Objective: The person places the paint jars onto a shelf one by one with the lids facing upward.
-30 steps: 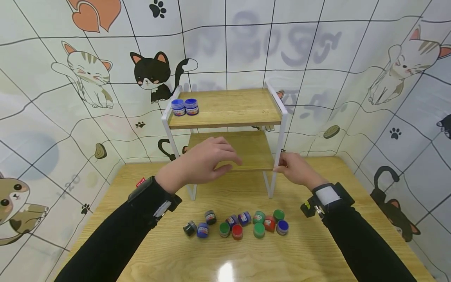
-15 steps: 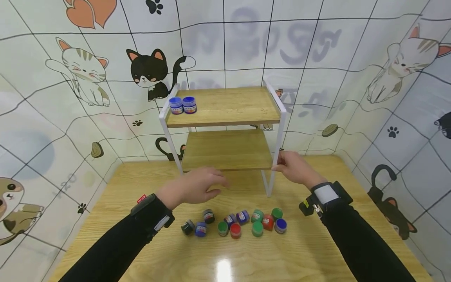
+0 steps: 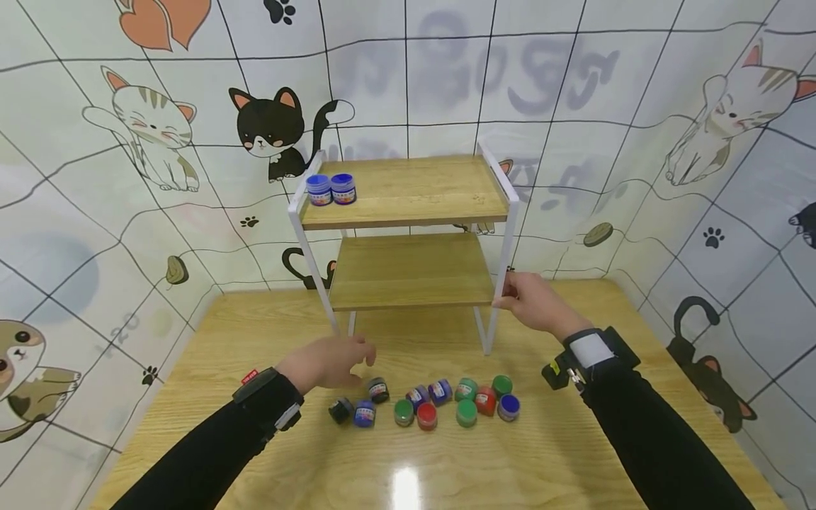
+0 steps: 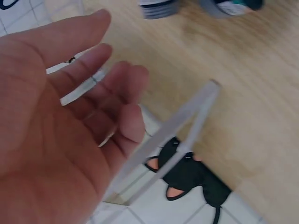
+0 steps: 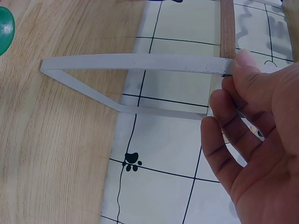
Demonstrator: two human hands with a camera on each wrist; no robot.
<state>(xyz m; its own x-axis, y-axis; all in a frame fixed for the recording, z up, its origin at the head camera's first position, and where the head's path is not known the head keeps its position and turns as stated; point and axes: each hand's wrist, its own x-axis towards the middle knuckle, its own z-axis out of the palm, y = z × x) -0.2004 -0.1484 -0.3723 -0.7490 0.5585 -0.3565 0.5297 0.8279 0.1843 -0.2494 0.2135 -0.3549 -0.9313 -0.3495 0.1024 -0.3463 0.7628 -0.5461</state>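
Note:
A small two-tier shelf rack (image 3: 414,188) with wooden boards and a white frame stands on the table. My right hand (image 3: 532,304) pinches its front right leg (image 5: 140,61) level with the lower board, thumb on the front and fingers behind. Over the table, left of the rack's front, my left hand (image 3: 328,363) hovers with relaxed, slightly bent fingers and holds nothing. Just beyond its fingertips lies a black-lidded paint jar (image 3: 378,389). A dark jar (image 3: 341,410) and a blue jar (image 3: 365,414) lie below that hand. Two blue jars (image 3: 331,190) stand at the top board's left end.
Several more paint jars with green, red and blue lids, among them a red jar (image 3: 427,416) and a green jar (image 3: 466,413), lie in a loose row before the rack. The wooden table (image 3: 561,453) meets a cat-printed backdrop (image 3: 440,92) behind and at the sides.
My left hand has come down from in front of the lower board, moving left and toward me, to near the dark jars. The right hand keeps its grip on the rack.

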